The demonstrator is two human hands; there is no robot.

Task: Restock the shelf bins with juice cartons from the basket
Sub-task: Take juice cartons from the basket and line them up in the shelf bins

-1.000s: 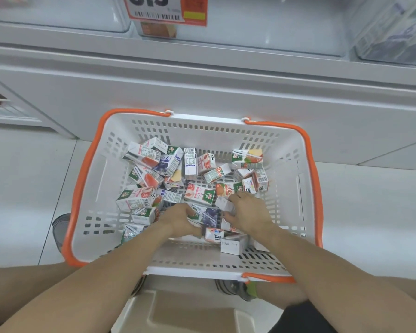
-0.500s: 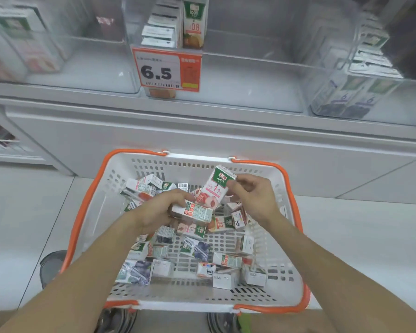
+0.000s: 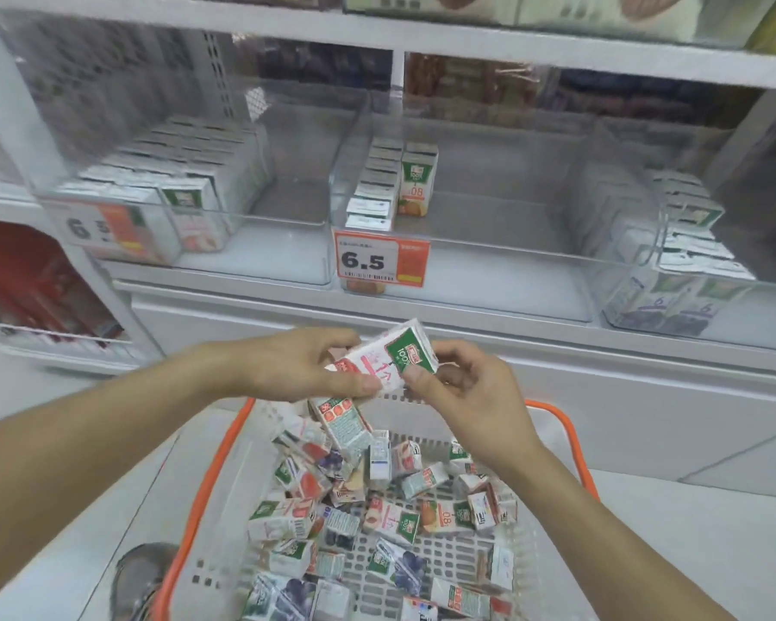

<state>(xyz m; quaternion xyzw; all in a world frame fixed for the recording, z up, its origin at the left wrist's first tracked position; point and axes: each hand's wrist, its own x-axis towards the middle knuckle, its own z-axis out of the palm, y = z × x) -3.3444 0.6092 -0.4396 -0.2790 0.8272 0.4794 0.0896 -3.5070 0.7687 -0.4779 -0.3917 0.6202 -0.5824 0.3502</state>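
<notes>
Cartons: pink carton (image 3: 384, 358) pinched between left hand (image 3: 308, 365) and right hand (image 3: 462, 396) above basket (image 3: 572, 441), raised for sorting; second carton (image 3: 343, 423) under left fingers. Likely destination: far-left bin (image 3: 189, 208), matching stock.

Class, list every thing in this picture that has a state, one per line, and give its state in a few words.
Left hand: grips a pink carton and a second carton below it.
Right hand: pinches the pink carton's green end.
Pink carton: held up above the basket, tilted.
Second carton: hangs under the left hand, tilted.
Basket: on the floor, part full of loose cartons.
Middle bin: mostly bare, one row at its left.
Left bin: about half filled.
</notes>
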